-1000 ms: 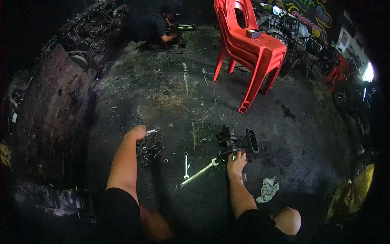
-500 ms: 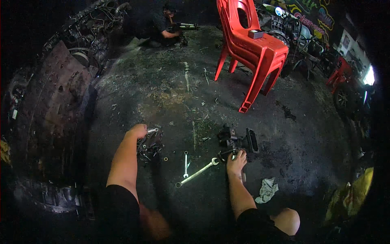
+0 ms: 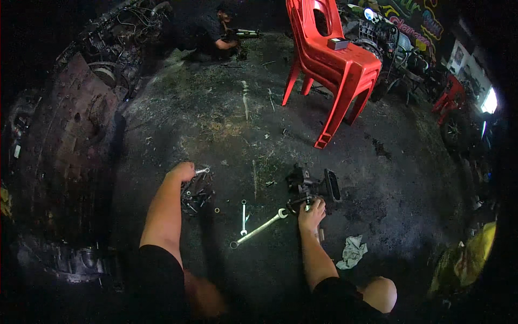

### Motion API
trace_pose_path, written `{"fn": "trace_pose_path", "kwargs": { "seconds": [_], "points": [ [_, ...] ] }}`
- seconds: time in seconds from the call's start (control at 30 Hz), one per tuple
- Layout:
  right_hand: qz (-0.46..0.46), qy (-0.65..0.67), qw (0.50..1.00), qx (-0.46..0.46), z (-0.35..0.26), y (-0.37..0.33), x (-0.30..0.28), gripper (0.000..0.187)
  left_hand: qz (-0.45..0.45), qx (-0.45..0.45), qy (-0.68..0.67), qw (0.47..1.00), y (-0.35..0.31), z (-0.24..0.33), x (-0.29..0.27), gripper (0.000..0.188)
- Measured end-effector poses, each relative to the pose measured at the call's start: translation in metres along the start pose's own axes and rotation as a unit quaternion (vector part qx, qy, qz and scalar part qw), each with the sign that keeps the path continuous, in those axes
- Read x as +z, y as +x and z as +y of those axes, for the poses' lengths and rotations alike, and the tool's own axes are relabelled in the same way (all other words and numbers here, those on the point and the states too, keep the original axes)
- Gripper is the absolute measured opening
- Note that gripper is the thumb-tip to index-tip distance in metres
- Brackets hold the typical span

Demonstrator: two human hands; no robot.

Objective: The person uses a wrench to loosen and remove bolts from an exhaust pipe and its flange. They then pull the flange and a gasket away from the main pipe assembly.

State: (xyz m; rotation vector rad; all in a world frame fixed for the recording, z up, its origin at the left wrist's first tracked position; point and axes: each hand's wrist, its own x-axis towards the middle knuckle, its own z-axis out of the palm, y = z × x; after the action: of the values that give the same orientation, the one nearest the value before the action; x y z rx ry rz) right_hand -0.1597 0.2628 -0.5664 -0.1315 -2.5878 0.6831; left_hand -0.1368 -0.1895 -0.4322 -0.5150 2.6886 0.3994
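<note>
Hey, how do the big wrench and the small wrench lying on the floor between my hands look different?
The big wrench is longer and thicker; the small wrench is short and slim. The big wrench slants up to the right, while the small wrench points almost straight away from you. The big wrench's open end is its far end; the small wrench's far end is a ring. Both are silvery.

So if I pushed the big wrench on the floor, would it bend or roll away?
The big wrench probably won't bend: it shines like metal. It likely won't roll, since it lies flat with wide ends. It may feel heavier than the small wrench beside it, being longer and thicker.
</note>
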Motion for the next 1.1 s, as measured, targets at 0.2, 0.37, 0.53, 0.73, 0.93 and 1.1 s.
{"fn": "trace_pose_path", "kwargs": {
  "seconds": [0.2,0.37,0.53,0.73,0.93,1.1],
  "points": [
    [-0.018,-0.007,0.999,0.033,-0.001,0.000,0.002,0.037,-0.013,-0.006,-0.009,1.000,-0.004,0.003,-0.007,0.028],
    [-0.028,0.024,0.999,0.012,0.000,0.000,-0.004,0.036,-0.010,0.001,-0.002,1.000,0.000,0.000,0.000,0.026],
    [-0.028,0.000,0.998,0.057,-0.007,0.004,-0.002,0.038,0.003,-0.003,0.030,1.000,-0.002,0.005,-0.007,0.025],
    [-0.033,-0.018,0.999,0.009,-0.001,-0.003,0.000,0.040,-0.026,-0.037,-0.029,0.999,-0.003,-0.002,-0.004,0.023],
    [-0.027,-0.016,0.999,0.044,0.002,-0.009,-0.007,0.038,-0.023,-0.031,-0.001,0.999,-0.007,0.006,0.001,0.023],
    [-0.096,0.049,0.994,-0.007,-0.028,-0.002,-0.009,0.046,0.042,0.203,0.211,0.955,0.016,-0.092,-0.002,0.024]
  ]
}}
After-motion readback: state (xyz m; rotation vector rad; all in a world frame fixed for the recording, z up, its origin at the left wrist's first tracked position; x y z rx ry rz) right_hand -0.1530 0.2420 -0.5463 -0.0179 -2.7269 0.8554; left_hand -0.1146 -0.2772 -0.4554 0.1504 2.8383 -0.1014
